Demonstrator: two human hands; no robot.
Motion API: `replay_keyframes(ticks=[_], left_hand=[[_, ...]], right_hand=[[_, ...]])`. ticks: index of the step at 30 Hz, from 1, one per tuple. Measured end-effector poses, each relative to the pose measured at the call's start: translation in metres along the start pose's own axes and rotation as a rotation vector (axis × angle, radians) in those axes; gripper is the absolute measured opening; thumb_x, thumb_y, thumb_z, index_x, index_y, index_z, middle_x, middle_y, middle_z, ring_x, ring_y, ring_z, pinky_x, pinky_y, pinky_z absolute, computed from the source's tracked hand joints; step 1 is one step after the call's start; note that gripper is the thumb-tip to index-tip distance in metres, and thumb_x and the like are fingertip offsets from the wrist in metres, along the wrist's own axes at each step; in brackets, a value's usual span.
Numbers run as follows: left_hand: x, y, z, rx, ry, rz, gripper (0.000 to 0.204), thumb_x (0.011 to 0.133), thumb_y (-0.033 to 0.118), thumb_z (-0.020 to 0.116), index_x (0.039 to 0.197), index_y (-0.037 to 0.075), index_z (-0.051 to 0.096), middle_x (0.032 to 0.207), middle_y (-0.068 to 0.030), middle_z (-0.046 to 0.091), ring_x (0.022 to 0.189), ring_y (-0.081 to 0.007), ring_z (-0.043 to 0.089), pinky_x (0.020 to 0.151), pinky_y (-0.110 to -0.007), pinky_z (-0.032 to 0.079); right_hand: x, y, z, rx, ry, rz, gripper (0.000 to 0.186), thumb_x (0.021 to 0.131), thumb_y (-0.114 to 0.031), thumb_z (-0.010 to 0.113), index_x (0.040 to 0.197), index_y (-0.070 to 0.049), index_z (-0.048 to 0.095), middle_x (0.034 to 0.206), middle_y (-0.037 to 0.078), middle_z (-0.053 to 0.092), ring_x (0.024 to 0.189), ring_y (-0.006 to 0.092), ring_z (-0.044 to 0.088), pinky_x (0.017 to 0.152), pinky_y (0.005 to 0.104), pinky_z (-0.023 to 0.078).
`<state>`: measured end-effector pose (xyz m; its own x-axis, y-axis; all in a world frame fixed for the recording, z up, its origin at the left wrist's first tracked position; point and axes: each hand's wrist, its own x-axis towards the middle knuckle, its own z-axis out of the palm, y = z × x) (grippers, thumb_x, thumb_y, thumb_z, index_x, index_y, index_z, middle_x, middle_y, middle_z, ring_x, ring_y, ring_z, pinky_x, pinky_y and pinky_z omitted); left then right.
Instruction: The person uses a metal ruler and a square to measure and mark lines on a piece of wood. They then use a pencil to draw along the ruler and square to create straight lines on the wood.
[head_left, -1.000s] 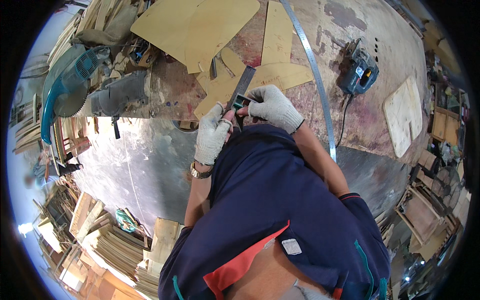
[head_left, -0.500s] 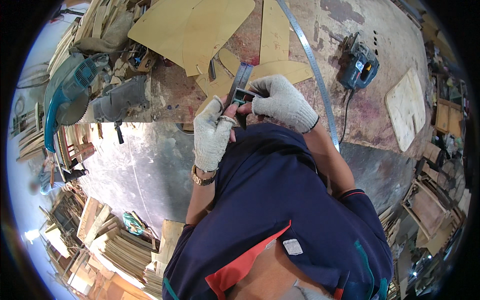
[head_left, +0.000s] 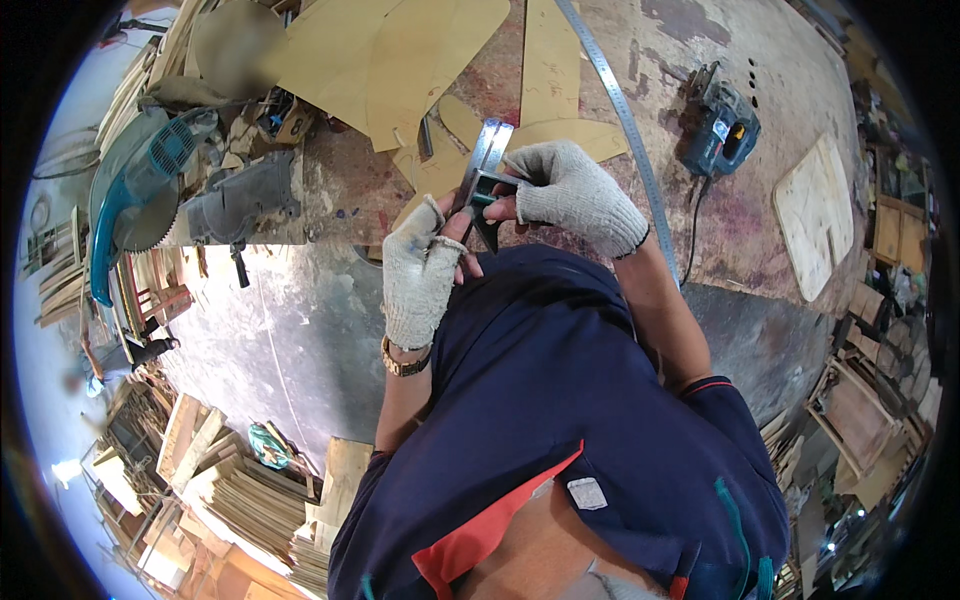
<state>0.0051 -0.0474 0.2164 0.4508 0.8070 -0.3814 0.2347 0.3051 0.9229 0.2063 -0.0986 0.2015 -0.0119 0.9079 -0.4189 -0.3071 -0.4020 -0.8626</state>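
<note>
Reddish-brown and scuffed, the workbench (head_left: 740,240) spread widest in the head view I watched from afar, its near edge running just past the wearer's navy clothing (head_left: 560,360). Yellow card pieces (head_left: 330,60) lay toward its far edge, a long steel ruler (head_left: 628,120) crossed from the far edge to the near one, and to the ruler's right sat a pale board (head_left: 815,220), close by the right edge, and a blue jigsaw (head_left: 715,135). Smaller in my view were two hands in whitish knitted gloves (head_left: 600,200), fingertips partly bare, and between them a steel-bladed tool (head_left: 486,160), held near the near edge, left of its middle. It lay right of the left hand (head_left: 428,245) and left of the right hand (head_left: 565,185); I judged neither nearer, since both touched it. The left thumb and fingers were pinched on its lower part, the right ones clamped at the frame jutting from its side, though I could not make out every fingertip. Its long axis ran away from the wearer, leaning slightly right. Its bright blade end pointed toward the far edge; its small dark tapered end pointed back at the clothing.
</note>
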Motion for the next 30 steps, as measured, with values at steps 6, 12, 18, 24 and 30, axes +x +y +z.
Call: replay_keyframes(ticks=[6,12,18,24,30], left_hand=[[-0.0005,-0.0068,0.0013,-0.004,0.055,0.023,0.033,0.096,0.02,0.069,0.118,-0.005,0.068,0.066,-0.0021,0.064,0.045,-0.0081,0.057,0.041,-0.02,0.037],[-0.0025,-0.0049,0.0023,0.009,0.076,0.034,0.03,0.095,0.02,0.071,0.113,-0.004,0.07,0.063,-0.001,0.062,0.045,-0.0078,0.057,0.041,-0.019,0.036],[-0.0026,-0.0072,0.0026,0.008,0.087,0.046,0.029,0.095,0.02,0.072,0.111,-0.004,0.07,0.062,-0.0002,0.062,0.044,-0.0073,0.056,0.04,-0.019,0.035],[-0.0039,-0.0069,0.0032,0.012,0.093,0.044,0.028,0.095,0.019,0.071,0.112,-0.004,0.07,0.063,0.0004,0.062,0.044,-0.0063,0.055,0.04,-0.019,0.034],[-0.005,-0.0077,0.0011,-0.003,0.095,0.025,0.029,0.095,0.018,0.071,0.115,-0.004,0.07,0.064,0.0,0.063,0.044,-0.0059,0.055,0.04,-0.019,0.034]], right_hand=[[-0.0011,-0.0031,-0.0025,-0.085,0.014,0.01,0.023,0.079,-0.012,0.085,0.09,0.001,0.07,0.074,-0.003,0.064,0.07,0.0038,0.059,0.062,0.0216,0.047],[-0.0028,-0.0063,-0.0007,-0.063,0.014,-0.022,0.022,0.078,-0.014,0.085,0.087,-0.001,0.07,0.071,-0.006,0.058,0.067,0.0019,0.05,0.06,0.0211,0.039],[-0.0015,-0.0038,-0.0048,-0.165,-0.011,-0.058,0.022,0.079,-0.015,0.085,0.086,-0.001,0.069,0.07,-0.007,0.055,0.067,0.0013,0.049,0.059,0.0218,0.038],[0.0013,-0.0006,-0.0067,-0.305,-0.027,-0.05,0.024,0.082,-0.018,0.083,0.09,0.0,0.069,0.072,-0.007,0.057,0.068,0.0015,0.048,0.059,0.0222,0.038],[0.0003,-0.0038,-0.0031,-0.371,-0.024,-0.036,0.028,0.082,-0.02,0.083,0.094,0.0,0.069,0.074,-0.006,0.059,0.07,0.0028,0.049,0.061,0.0236,0.04]])
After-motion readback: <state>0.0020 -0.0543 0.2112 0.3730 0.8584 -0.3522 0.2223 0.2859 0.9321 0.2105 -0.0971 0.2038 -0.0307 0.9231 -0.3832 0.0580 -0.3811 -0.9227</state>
